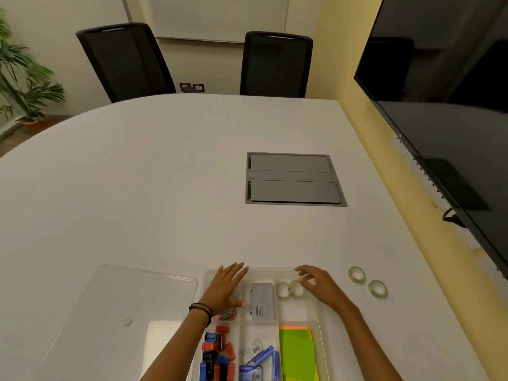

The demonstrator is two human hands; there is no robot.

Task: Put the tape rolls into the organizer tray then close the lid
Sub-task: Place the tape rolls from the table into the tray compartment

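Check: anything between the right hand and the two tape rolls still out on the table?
Nothing visible. The two tape rolls lie on bare table to the right of the organizer tray. The right hand is over the tray's top-right compartment; only the low tray wall lies between.

lid (pixel 118 306) left of tray (pixel 323 336) | two rolls (pixel 289 290) inside (far-right compartment) | two rolls (pixel 367 281) right, on table (pixel 137 188)

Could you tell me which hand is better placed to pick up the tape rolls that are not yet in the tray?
The right hand. Both loose tape rolls lie on the table just right of the organizer tray, on that hand's side. The left hand rests over the tray's far-left compartment.
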